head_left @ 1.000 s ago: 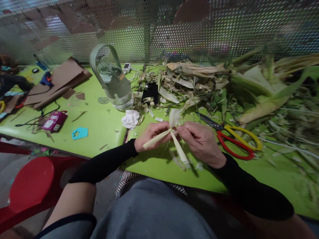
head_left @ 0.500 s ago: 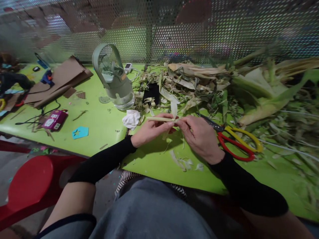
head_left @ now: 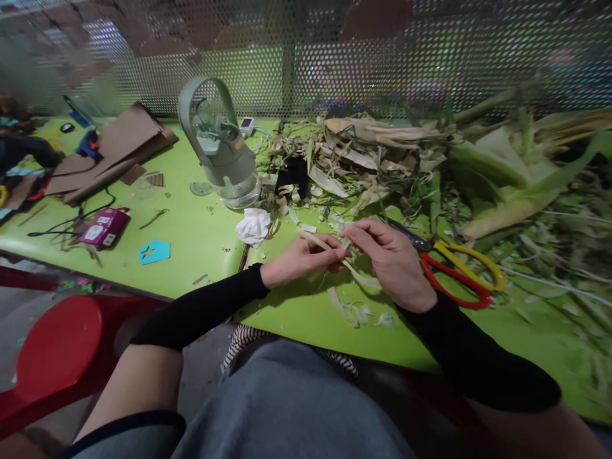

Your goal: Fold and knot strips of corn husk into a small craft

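A pale strip of corn husk (head_left: pixel 358 275) runs through the fingers of my left hand (head_left: pixel 297 260), which is closed on it. The strip bends, with one end standing out at the upper left and the other trailing toward my right hand (head_left: pixel 393 266). My right fingers are pinched around a small pale husk piece (head_left: pixel 346 242), close beside my left fingertips. Below my hands, husk scraps (head_left: pixel 343 307) lie on the green table (head_left: pixel 296 319). Scissors (head_left: pixel 459 268) with red and yellow handles rest just right of my right hand.
Corn husks (head_left: pixel 516 197) and dry shreds (head_left: pixel 363 146) are heaped along the back and right. A water bottle (head_left: pixel 227 159), crumpled tissue (head_left: pixel 253 226) and dark phone-like slab (head_left: pixel 292 177) stand or lie behind my hands. Left are a purple box (head_left: pixel 105 227), cardboard (head_left: pixel 122 143) and a red stool (head_left: pixel 60 347).
My hands have come slightly apart and my left fingertips are lower. The strip, level before, now slopes down to the right, and the upright pale piece no longer stands above my fingers.
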`<action>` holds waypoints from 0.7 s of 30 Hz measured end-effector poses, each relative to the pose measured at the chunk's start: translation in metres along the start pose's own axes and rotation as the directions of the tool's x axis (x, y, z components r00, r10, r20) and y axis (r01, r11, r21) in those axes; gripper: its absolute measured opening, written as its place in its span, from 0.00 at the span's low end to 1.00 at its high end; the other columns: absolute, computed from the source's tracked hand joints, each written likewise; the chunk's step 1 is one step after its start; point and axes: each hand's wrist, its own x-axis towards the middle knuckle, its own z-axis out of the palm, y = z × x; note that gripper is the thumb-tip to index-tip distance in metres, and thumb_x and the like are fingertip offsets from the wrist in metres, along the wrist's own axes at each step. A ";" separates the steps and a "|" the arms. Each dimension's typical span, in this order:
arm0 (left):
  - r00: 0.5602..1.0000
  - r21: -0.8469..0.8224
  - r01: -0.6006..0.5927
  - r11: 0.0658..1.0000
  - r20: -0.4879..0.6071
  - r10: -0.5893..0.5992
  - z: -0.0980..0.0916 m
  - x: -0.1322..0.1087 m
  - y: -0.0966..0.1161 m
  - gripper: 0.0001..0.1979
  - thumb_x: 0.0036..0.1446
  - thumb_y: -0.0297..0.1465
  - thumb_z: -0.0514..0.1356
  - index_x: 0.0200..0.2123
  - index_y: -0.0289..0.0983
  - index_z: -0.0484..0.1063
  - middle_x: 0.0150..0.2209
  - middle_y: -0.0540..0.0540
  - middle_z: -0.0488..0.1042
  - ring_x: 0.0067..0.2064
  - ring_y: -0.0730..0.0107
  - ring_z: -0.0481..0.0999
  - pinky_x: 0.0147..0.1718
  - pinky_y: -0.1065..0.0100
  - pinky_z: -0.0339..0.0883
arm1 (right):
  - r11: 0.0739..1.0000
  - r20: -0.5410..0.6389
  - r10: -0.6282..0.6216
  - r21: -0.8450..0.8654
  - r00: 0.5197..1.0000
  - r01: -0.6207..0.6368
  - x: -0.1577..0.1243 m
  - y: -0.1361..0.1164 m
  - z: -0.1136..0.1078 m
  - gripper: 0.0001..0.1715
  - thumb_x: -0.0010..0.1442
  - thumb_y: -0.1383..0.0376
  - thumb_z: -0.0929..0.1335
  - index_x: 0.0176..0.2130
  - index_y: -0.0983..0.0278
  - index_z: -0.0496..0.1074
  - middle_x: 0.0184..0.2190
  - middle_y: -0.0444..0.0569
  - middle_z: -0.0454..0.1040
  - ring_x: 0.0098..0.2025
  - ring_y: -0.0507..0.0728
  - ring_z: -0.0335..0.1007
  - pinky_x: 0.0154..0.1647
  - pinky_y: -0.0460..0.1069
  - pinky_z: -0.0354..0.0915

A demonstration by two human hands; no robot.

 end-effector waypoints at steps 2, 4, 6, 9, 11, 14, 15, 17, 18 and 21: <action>0.999 -0.029 0.026 0.999 0.028 -0.025 0.000 0.000 -0.004 0.19 0.54 0.42 0.72 0.37 0.33 0.73 0.32 0.48 0.76 0.34 0.75 0.76 0.42 0.66 0.72 | 1.000 -0.020 0.010 0.009 1.000 -0.010 0.000 0.001 -0.002 0.14 0.66 0.53 0.70 0.33 0.58 0.77 0.30 0.44 0.76 0.32 0.54 0.71 0.34 0.50 0.68; 0.998 -0.049 0.042 0.998 0.041 -0.040 0.000 0.000 -0.007 0.19 0.54 0.41 0.72 0.37 0.32 0.74 0.32 0.47 0.77 0.34 0.74 0.76 0.41 0.66 0.72 | 1.000 -0.003 0.020 -0.021 1.000 -0.020 0.003 0.000 -0.006 0.15 0.65 0.52 0.70 0.33 0.58 0.77 0.30 0.44 0.76 0.32 0.54 0.71 0.33 0.49 0.67; 0.999 -0.067 0.037 0.997 0.000 -0.037 0.000 0.001 -0.007 0.16 0.57 0.39 0.70 0.38 0.32 0.73 0.32 0.47 0.77 0.34 0.74 0.76 0.42 0.66 0.72 | 0.997 0.019 0.020 -0.076 1.000 -0.019 0.006 -0.002 -0.013 0.16 0.66 0.50 0.70 0.35 0.59 0.77 0.29 0.44 0.76 0.30 0.54 0.70 0.32 0.49 0.66; 0.992 -0.092 0.013 0.996 -0.120 -0.024 -0.002 0.003 -0.002 0.09 0.64 0.33 0.64 0.41 0.32 0.73 0.34 0.47 0.78 0.37 0.74 0.78 0.46 0.65 0.72 | 0.971 -0.001 -0.019 -0.239 1.000 0.018 0.009 -0.007 -0.022 0.21 0.67 0.46 0.67 0.38 0.59 0.75 0.28 0.46 0.76 0.27 0.54 0.69 0.28 0.50 0.62; 0.987 -0.098 0.009 0.995 -0.162 -0.024 -0.003 0.004 0.002 0.06 0.66 0.28 0.60 0.44 0.32 0.73 0.34 0.46 0.79 0.39 0.72 0.79 0.49 0.64 0.71 | 0.909 0.030 -0.075 -0.409 0.997 0.081 0.010 -0.010 -0.024 0.24 0.69 0.44 0.64 0.36 0.60 0.72 0.27 0.47 0.76 0.26 0.55 0.68 0.27 0.51 0.59; 0.985 -0.078 0.007 0.997 -0.170 -0.020 -0.003 0.005 0.005 0.07 0.68 0.26 0.56 0.45 0.31 0.72 0.32 0.47 0.77 0.38 0.73 0.79 0.49 0.64 0.71 | 0.783 0.192 -0.144 -0.577 0.971 0.230 0.009 -0.012 -0.020 0.28 0.71 0.45 0.60 0.31 0.60 0.70 0.27 0.49 0.76 0.29 0.57 0.68 0.32 0.53 0.60; 0.986 -0.067 -0.003 0.998 -0.167 -0.009 -0.003 0.005 0.005 0.07 0.68 0.27 0.56 0.46 0.32 0.72 0.31 0.48 0.77 0.37 0.73 0.79 0.48 0.64 0.71 | 0.767 0.238 -0.147 -0.586 0.960 0.263 0.009 -0.012 -0.018 0.27 0.72 0.46 0.60 0.30 0.60 0.70 0.28 0.50 0.76 0.30 0.58 0.69 0.34 0.53 0.60; 0.988 -0.036 -0.034 0.999 -0.150 0.029 -0.003 0.005 0.001 0.08 0.68 0.31 0.58 0.47 0.33 0.70 0.32 0.48 0.77 0.35 0.73 0.79 0.45 0.65 0.72 | 0.788 0.290 -0.117 -0.555 0.950 0.266 0.008 -0.010 -0.014 0.24 0.73 0.51 0.59 0.31 0.60 0.70 0.30 0.49 0.77 0.31 0.58 0.71 0.35 0.53 0.61; 0.989 -0.013 -0.051 0.999 -0.138 0.049 -0.003 0.004 -0.001 0.08 0.68 0.32 0.59 0.47 0.34 0.68 0.32 0.48 0.77 0.35 0.73 0.79 0.44 0.66 0.73 | 0.812 0.301 -0.088 -0.530 0.950 0.244 0.008 -0.010 -0.013 0.22 0.73 0.52 0.60 0.33 0.61 0.71 0.30 0.49 0.78 0.31 0.57 0.71 0.34 0.52 0.61; 0.991 0.120 -0.076 0.990 -0.097 0.088 -0.007 0.004 -0.004 0.09 0.69 0.36 0.59 0.45 0.36 0.64 0.31 0.50 0.75 0.33 0.74 0.77 0.40 0.67 0.72 | 0.865 0.314 -0.017 -0.472 0.949 0.171 0.007 -0.008 -0.014 0.18 0.72 0.54 0.61 0.36 0.60 0.70 0.29 0.46 0.77 0.28 0.55 0.70 0.30 0.50 0.60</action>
